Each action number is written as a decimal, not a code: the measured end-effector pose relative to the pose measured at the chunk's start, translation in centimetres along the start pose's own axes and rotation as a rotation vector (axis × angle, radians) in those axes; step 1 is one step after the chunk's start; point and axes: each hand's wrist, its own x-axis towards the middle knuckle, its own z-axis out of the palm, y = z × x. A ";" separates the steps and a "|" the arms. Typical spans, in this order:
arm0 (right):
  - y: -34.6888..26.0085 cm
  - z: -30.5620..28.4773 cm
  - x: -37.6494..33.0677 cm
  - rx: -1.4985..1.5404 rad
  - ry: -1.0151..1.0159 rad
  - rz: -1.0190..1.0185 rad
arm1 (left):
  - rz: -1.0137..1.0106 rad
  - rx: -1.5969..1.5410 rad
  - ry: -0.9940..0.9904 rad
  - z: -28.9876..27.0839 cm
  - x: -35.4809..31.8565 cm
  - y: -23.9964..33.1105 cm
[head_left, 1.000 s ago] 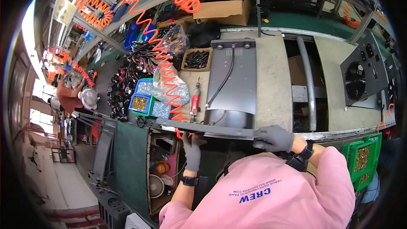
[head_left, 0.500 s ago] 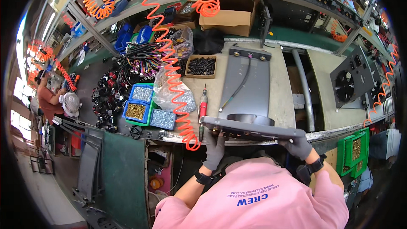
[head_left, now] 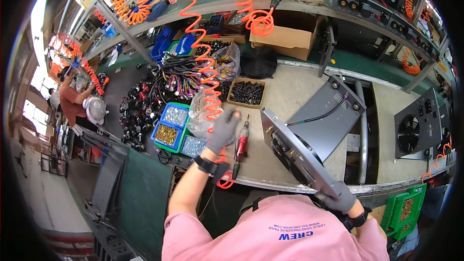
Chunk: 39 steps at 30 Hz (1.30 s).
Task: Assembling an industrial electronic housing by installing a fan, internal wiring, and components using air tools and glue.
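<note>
A grey sheet-metal housing (head_left: pixel 325 124) lies turned on the bench, its panel (head_left: pixel 309 154) standing upright along the near side. A black cable (head_left: pixel 316 117) runs across its inner face. My right hand (head_left: pixel 338 197), in a grey glove, is closed on the panel's near right corner. My left hand (head_left: pixel 223 130), gloved with a bare fingertip showing, is off the housing and holds nothing I can see; its fingers look loosely apart. It is beside a red pneumatic screwdriver (head_left: pixel 242 141) and short of a cardboard box of black parts (head_left: pixel 246 92).
Blue bins of silver screws (head_left: pixel 175 115) and brass screws (head_left: pixel 166 135) stand left of a clear plastic bag (head_left: pixel 198 121). An orange coiled hose (head_left: pixel 212 84) hangs over the bench. Another housing with a fan (head_left: pixel 415 123) stands right. Green crates (head_left: pixel 403 212) are at lower right.
The housing has swung round, its far end moving right and its panel now slanting. My left hand has let go of the panel and moved up and left; my right hand keeps its hold.
</note>
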 end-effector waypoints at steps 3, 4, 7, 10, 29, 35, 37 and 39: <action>-1.5 -2.2 0.5 0.107 -0.062 0.096 | 0.114 0.285 0.092 -3.0 6.5 2.4; -1.4 -2.6 0.4 0.064 0.015 0.036 | 0.223 0.254 0.149 -3.8 9.1 0.6; -0.5 -2.2 -1.7 0.073 0.168 0.311 | 0.290 0.318 0.162 -4.5 16.0 -2.4; -0.6 -1.3 -3.6 0.008 0.371 0.451 | 0.377 0.430 0.119 -3.9 21.8 -6.3; -1.5 -1.6 -2.5 -0.186 0.306 0.828 | 0.085 1.140 -0.546 0.0 24.9 -10.7; -0.8 -2.7 -0.6 -0.217 0.250 0.725 | 0.337 1.225 -0.391 0.9 24.5 -15.1; -0.4 -3.2 -0.9 -0.313 0.230 0.700 | 0.089 1.109 -0.206 0.6 24.1 -12.1; -0.5 -3.7 -0.1 -0.307 0.216 0.714 | 0.103 1.121 -0.265 0.4 23.8 -11.5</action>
